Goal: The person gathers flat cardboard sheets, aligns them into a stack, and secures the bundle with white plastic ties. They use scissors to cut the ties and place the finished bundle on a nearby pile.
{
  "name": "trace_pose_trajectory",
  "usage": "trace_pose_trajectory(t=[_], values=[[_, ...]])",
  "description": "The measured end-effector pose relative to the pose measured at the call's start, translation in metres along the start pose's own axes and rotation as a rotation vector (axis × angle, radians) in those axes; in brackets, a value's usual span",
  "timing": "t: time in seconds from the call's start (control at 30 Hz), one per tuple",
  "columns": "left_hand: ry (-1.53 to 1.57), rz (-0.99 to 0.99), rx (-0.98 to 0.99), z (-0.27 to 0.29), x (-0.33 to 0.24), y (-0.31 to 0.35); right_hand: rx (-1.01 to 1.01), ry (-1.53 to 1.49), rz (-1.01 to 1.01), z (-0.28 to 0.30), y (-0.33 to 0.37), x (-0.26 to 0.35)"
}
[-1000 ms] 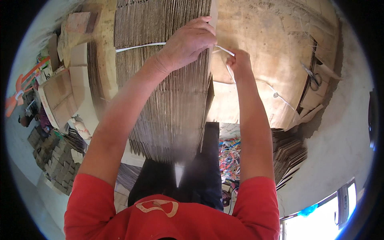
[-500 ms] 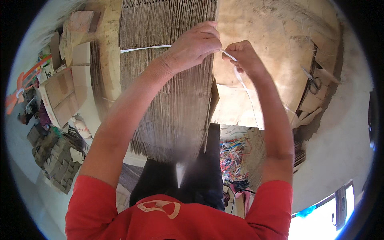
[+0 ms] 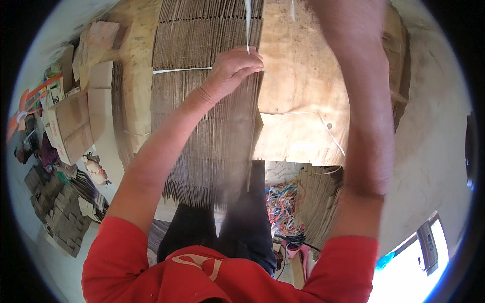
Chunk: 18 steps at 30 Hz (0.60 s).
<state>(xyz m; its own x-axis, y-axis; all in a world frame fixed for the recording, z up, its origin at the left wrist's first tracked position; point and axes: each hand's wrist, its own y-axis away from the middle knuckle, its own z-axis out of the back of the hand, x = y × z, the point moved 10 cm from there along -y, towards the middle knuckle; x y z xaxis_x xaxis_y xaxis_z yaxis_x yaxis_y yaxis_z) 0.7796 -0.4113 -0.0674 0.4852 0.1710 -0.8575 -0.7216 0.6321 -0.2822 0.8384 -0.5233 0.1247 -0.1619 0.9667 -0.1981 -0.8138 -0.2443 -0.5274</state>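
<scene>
A long stack of brown corrugated cardboard pieces (image 3: 202,129), standing on edge in a tightly packed row, runs toward me across the wooden board. Around its far part lies a white plastic strap (image 3: 182,70). My left hand (image 3: 233,66) rests over the stack's right edge, its fingers pinched together on the strap. From those fingers a white length rises to the upper edge of the picture. My right forearm (image 3: 369,101), blurred and raised, reaches past the upper edge, so the hand itself is out of sight.
The pale wooden board (image 3: 303,136) extends to the right, with a loose white strap (image 3: 328,129) across it. Below lie tangled coloured strips (image 3: 283,207) and a cardboard pile (image 3: 318,202). An open carton (image 3: 76,121) stands at left, near more stacked cardboard (image 3: 60,217).
My right hand has gone from beside the left hand up and out of the picture. The left hand stays pinched at the stack's edge. A length of strap now stretches upward.
</scene>
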Motion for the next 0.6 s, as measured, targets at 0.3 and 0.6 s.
trace_pose_trajectory(t=[0.3, 0.6], values=[[-0.293, 0.177, -0.187, 0.021, -0.028, 0.018, 0.384, -1.901, -1.721, -0.119, 0.250, 0.096], [0.275, 0.856, -0.334, 0.022, -0.019, 0.032, -0.223, -2.652, -1.992, -0.121, 0.236, 0.164]])
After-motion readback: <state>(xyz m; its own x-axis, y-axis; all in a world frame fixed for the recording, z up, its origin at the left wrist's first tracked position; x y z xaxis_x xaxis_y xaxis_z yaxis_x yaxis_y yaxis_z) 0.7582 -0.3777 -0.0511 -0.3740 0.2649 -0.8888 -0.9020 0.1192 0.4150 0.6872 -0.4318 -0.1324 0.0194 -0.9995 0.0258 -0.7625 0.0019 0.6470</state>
